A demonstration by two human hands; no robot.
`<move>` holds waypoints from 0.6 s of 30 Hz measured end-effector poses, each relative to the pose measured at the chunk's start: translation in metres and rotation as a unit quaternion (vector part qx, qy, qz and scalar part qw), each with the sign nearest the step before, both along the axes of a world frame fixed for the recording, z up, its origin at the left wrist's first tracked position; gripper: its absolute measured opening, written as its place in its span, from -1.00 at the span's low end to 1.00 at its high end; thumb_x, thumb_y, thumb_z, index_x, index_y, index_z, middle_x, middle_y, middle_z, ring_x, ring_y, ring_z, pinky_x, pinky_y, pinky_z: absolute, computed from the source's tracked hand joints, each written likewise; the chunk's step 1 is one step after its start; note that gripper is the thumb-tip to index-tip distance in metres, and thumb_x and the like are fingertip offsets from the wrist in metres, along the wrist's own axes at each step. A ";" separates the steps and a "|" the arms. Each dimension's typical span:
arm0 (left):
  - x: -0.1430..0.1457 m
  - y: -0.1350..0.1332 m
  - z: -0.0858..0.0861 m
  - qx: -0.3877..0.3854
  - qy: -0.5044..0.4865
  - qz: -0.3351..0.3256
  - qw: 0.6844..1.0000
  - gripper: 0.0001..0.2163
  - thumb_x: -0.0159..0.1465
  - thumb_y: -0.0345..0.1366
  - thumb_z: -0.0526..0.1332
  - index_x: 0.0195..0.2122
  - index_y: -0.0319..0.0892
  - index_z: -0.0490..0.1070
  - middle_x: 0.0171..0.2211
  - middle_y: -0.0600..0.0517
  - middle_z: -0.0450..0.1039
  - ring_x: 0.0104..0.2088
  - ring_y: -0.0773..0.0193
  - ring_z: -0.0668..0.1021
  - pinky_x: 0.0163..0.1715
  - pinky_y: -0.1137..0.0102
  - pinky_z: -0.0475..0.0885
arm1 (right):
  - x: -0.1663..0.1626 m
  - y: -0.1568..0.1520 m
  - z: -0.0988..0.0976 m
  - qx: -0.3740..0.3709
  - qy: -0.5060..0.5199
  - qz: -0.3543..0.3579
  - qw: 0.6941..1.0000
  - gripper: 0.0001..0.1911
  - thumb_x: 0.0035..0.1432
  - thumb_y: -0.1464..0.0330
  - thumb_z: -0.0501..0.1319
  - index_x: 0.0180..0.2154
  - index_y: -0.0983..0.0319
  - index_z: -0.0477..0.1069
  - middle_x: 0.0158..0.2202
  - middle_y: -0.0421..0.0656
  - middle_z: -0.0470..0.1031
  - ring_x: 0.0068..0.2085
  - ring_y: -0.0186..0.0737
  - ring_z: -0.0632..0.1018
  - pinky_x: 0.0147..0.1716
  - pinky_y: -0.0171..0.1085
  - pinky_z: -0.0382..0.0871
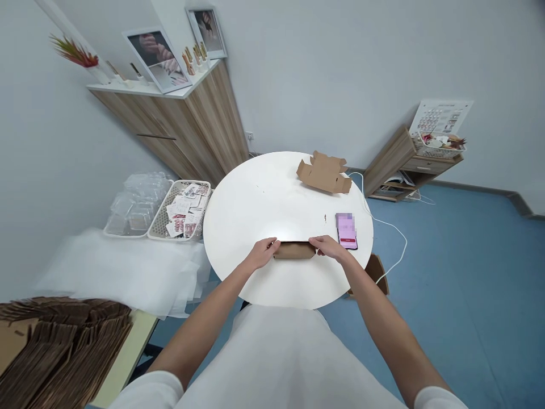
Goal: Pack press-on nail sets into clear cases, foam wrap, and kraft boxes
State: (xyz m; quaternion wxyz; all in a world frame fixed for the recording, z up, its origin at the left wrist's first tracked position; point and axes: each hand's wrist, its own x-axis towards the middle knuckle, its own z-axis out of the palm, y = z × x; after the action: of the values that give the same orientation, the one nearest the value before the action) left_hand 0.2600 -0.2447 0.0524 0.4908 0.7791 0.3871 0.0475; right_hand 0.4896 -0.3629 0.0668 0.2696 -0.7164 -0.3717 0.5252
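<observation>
A small brown cardboard box (294, 251) is at the near part of the white round table (242, 199), a dark line along its top edge. My left hand (264, 251) grips its left end, fingers closed on the edge. At the other end my right hand (326, 246) pinches the right corner, thumb and fingers pressed together. What is inside the box cannot be seen. Farther back on the table lies an unfolded cardboard box blank (326, 172) with its flaps partly raised. A phone (347, 232) with a pink screen lies right of my right hand.
Left of the table are a basket of printed cards (154, 227), clear plastic trays (138, 201), white foam sheets (128, 272) and stacked folded cardboard (63, 352). A white cable (398, 230) hangs at the right, above a brown box (378, 274). Cabinets (191, 128) stand behind.
</observation>
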 end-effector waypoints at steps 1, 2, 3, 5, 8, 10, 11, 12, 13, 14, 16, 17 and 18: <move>-0.001 0.000 -0.001 -0.017 -0.007 0.005 1.000 -0.53 0.18 0.02 -0.11 -0.10 -0.18 0.34 -0.42 0.03 0.40 -0.38 0.26 0.43 -0.32 0.39 0.30 | -0.001 -0.001 0.000 0.011 0.002 0.000 1.000 -0.55 -0.03 0.00 0.04 -0.46 0.24 0.42 -0.47 -0.18 0.37 -0.54 -0.40 0.33 -0.50 -0.36 0.24; -0.001 0.001 -0.003 -0.033 -0.015 0.011 0.999 -0.53 0.19 0.00 -0.14 -0.11 -0.18 0.35 -0.41 0.03 0.40 -0.37 0.26 0.43 -0.32 0.39 0.31 | -0.002 -0.003 0.000 0.020 0.005 -0.001 1.000 -0.57 -0.03 0.02 0.05 -0.44 0.24 0.43 -0.46 -0.18 0.37 -0.54 -0.40 0.32 -0.50 -0.36 0.23; -0.002 0.002 -0.005 -0.051 -0.024 0.017 0.998 -0.54 0.20 -0.01 -0.13 -0.10 -0.18 0.35 -0.37 0.02 0.41 -0.36 0.27 0.43 -0.32 0.40 0.32 | -0.002 -0.004 -0.001 0.026 0.008 -0.006 1.000 -0.59 -0.03 0.04 0.07 -0.39 0.23 0.44 -0.45 -0.18 0.37 -0.54 -0.40 0.32 -0.50 -0.36 0.23; -0.003 0.004 -0.010 -0.084 -0.040 0.029 0.995 -0.57 0.18 -0.05 -0.06 -0.05 -0.19 0.30 -0.29 0.00 0.40 -0.31 0.28 0.43 -0.30 0.42 0.34 | -0.002 -0.007 -0.004 0.026 0.015 -0.024 0.999 -0.59 -0.04 0.09 0.13 -0.24 0.23 0.42 -0.41 -0.16 0.38 -0.54 -0.42 0.31 -0.49 -0.35 0.24; -0.005 0.007 -0.019 -0.112 -0.043 0.046 0.992 -0.54 0.14 -0.08 0.04 0.01 -0.21 0.24 -0.27 -0.02 0.38 -0.30 0.29 0.44 -0.28 0.42 0.34 | -0.001 -0.013 -0.011 0.016 0.041 -0.051 0.998 -0.49 -0.05 0.16 0.17 -0.04 0.21 0.29 -0.34 -0.14 0.37 -0.50 -0.41 0.34 -0.46 -0.34 0.28; -0.007 0.007 -0.024 -0.119 -0.037 0.047 0.991 -0.55 0.12 -0.09 0.08 -0.01 -0.20 0.26 -0.28 -0.02 0.38 -0.33 0.30 0.44 -0.29 0.41 0.34 | -0.002 -0.018 -0.016 0.014 0.066 -0.059 0.996 -0.46 -0.03 0.18 0.16 0.02 0.16 0.23 -0.32 -0.15 0.34 -0.47 -0.39 0.37 -0.42 -0.33 0.31; -0.008 0.006 -0.027 -0.123 -0.035 0.048 0.991 -0.57 0.11 -0.11 0.09 -0.01 -0.19 0.27 -0.27 -0.02 0.37 -0.34 0.31 0.44 -0.30 0.41 0.35 | -0.004 -0.021 -0.018 0.017 0.075 -0.065 0.995 -0.46 -0.02 0.19 0.15 0.03 0.13 0.21 -0.31 -0.15 0.32 -0.46 -0.39 0.38 -0.42 -0.33 0.32; -0.009 0.005 -0.029 -0.130 -0.032 0.052 0.990 -0.58 0.10 -0.13 0.11 -0.02 -0.17 0.27 -0.26 -0.02 0.36 -0.34 0.32 0.44 -0.32 0.42 0.35 | -0.007 -0.024 -0.021 0.022 0.081 -0.074 0.994 -0.47 -0.02 0.19 0.14 0.04 0.10 0.19 -0.30 -0.17 0.30 -0.45 -0.39 0.38 -0.42 -0.33 0.33; -0.009 0.003 -0.031 -0.138 -0.032 0.059 0.988 -0.58 0.09 -0.15 0.13 -0.02 -0.16 0.26 -0.24 -0.02 0.35 -0.35 0.33 0.44 -0.35 0.43 0.35 | -0.011 -0.026 -0.025 0.030 0.085 -0.085 0.992 -0.47 -0.02 0.20 0.14 0.04 0.07 0.18 -0.29 -0.17 0.28 -0.44 -0.40 0.39 -0.42 -0.33 0.34; -0.010 0.001 -0.033 -0.147 -0.034 0.069 0.986 -0.58 0.09 -0.16 0.13 -0.01 -0.15 0.26 -0.22 -0.02 0.34 -0.35 0.34 0.44 -0.36 0.43 0.35 | -0.015 -0.029 -0.028 0.040 0.088 -0.100 0.990 -0.48 -0.01 0.20 0.13 0.04 0.04 0.17 -0.27 -0.18 0.26 -0.43 -0.40 0.39 -0.42 -0.33 0.35; -0.009 -0.003 -0.036 -0.163 -0.043 0.091 0.982 -0.59 0.09 -0.20 0.14 -0.01 -0.14 0.25 -0.20 -0.02 0.33 -0.35 0.36 0.43 -0.37 0.45 0.36 | -0.024 -0.032 -0.034 0.062 0.094 -0.134 0.985 -0.49 0.00 0.20 0.11 0.04 0.00 0.15 -0.23 -0.18 0.23 -0.40 -0.39 0.40 -0.41 -0.31 0.38; -0.009 -0.004 -0.036 -0.166 -0.049 0.101 0.980 -0.60 0.10 -0.21 0.13 -0.01 -0.14 0.25 -0.20 -0.03 0.32 -0.35 0.37 0.43 -0.37 0.45 0.36 | -0.028 -0.033 -0.037 0.072 0.096 -0.150 0.981 -0.50 0.00 0.20 0.10 0.04 -0.01 0.15 -0.21 -0.18 0.22 -0.39 -0.38 0.40 -0.39 -0.30 0.39; -0.008 -0.005 -0.036 -0.165 -0.055 0.109 0.979 -0.61 0.10 -0.23 0.13 -0.02 -0.14 0.26 -0.21 -0.03 0.33 -0.36 0.38 0.43 -0.37 0.45 0.36 | -0.031 -0.034 -0.039 0.082 0.095 -0.163 0.979 -0.50 0.00 0.20 0.10 0.04 0.00 0.16 -0.19 -0.17 0.22 -0.38 -0.38 0.40 -0.38 -0.29 0.39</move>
State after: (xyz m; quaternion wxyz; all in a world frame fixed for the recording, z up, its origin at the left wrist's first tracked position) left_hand 0.2516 -0.2499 0.0159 0.6249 0.6366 0.4450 0.0789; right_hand 0.4586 -0.3972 0.0277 0.4433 -0.6895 -0.2647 0.5080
